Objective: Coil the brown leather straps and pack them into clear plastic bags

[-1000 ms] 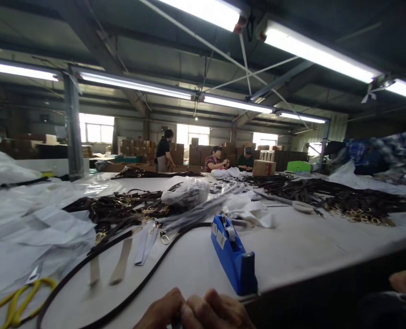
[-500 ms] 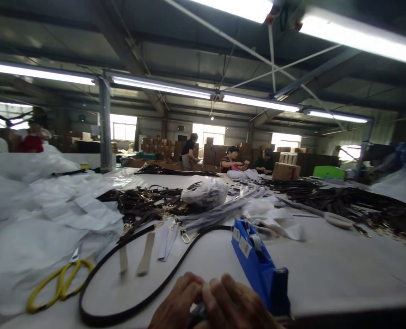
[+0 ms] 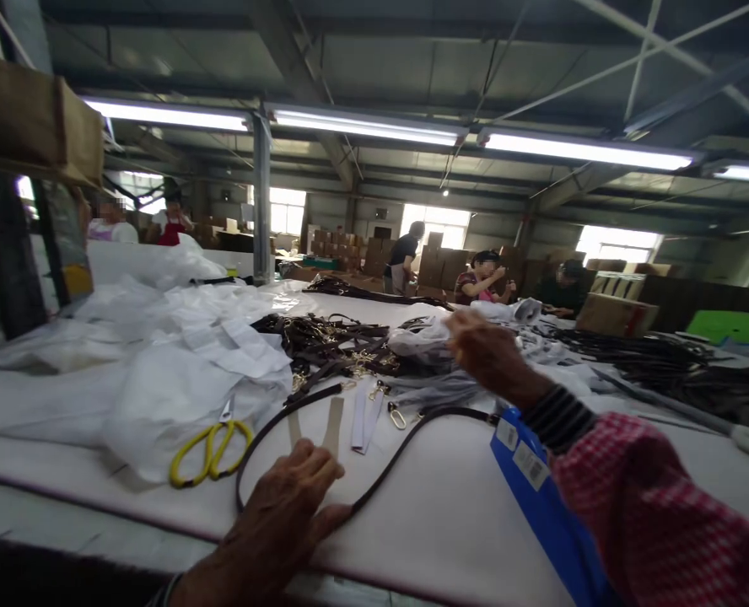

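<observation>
My left hand (image 3: pixel 292 502) rests low over the white table, thumb spread from the fingers. Its fingertips reach the lower end of a beige strip (image 3: pixel 333 421), and a black strap (image 3: pixel 406 451) curves around it, passing by the thumb. My right hand (image 3: pixel 492 350) is stretched forward above a blue tape dispenser (image 3: pixel 539 506), beside a clear plastic-wrapped bundle (image 3: pixel 418 337). Motion smears its fingers, so I cannot see whether they hold anything. Between the hands lie a pale folded strip (image 3: pixel 366 421) and a gold metal clasp (image 3: pixel 396 416).
Yellow-handled scissors (image 3: pixel 210 451) lie left of the strap. White plastic sheeting (image 3: pixel 178 379) covers the table's left side. Dark straps with gold clips (image 3: pixel 330 341) are piled behind, more dark straps (image 3: pixel 633 358) at right. Several people work beyond, near a cardboard box (image 3: pixel 615 314).
My hands, together at the bottom centre before, are apart. The left has moved left over the strap loop; the right has reached forward past the dispenser. The whole view has swung left.
</observation>
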A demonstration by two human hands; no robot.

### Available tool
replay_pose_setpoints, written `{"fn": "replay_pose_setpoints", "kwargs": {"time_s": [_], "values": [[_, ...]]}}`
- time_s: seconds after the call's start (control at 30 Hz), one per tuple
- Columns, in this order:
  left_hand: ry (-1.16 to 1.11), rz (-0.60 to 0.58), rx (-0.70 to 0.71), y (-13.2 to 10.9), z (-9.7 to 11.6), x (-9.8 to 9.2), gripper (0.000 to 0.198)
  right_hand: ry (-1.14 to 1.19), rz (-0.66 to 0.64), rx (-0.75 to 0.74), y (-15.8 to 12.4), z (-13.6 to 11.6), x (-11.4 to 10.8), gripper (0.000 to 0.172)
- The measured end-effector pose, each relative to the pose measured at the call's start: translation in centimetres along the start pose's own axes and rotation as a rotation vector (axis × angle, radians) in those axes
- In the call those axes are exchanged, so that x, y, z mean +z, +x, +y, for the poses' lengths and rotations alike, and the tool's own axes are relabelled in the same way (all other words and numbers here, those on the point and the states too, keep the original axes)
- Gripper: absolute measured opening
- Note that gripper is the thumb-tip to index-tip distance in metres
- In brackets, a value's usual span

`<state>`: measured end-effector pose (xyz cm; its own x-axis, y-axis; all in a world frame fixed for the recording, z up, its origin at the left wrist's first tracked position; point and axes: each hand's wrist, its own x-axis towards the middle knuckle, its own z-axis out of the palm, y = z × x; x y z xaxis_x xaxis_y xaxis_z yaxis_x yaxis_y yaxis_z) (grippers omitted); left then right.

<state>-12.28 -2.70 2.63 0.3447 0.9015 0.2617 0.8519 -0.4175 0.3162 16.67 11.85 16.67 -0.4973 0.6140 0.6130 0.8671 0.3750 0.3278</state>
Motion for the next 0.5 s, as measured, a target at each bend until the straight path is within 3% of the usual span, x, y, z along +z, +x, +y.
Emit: {"fn": "replay_pose_setpoints", "kwargs": {"time_s": [0.1,0.17,0.23,0.33,0.5], "values": [[0.136,-0.144,-0.032,-0.8,-1.2,0.4,0.011,0.095,-0.266,-0.148,-1.8,-6.8,4.8,0.012],[0.193,-0.149,0.011,-1.1,-1.8,1.3,0.015,0.119,-0.371,-0.149,-2.6,-8.8,7.7,0.009],[0.243,-0.088,0.074,-1.1,-2.7,2.5,0.024,0.123,-0.437,-0.107,-3.1,-8.9,10.0,0.008],[0.305,0.028,0.133,-0.8,-4.6,3.7,0.034,0.140,-0.485,-0.027,-3.6,-7.8,12.2,0.021],[0.252,0.106,0.069,0.0,-7.8,4.3,0.038,0.244,-0.395,0.111,-3.8,-7.2,12.1,0.025]]}}
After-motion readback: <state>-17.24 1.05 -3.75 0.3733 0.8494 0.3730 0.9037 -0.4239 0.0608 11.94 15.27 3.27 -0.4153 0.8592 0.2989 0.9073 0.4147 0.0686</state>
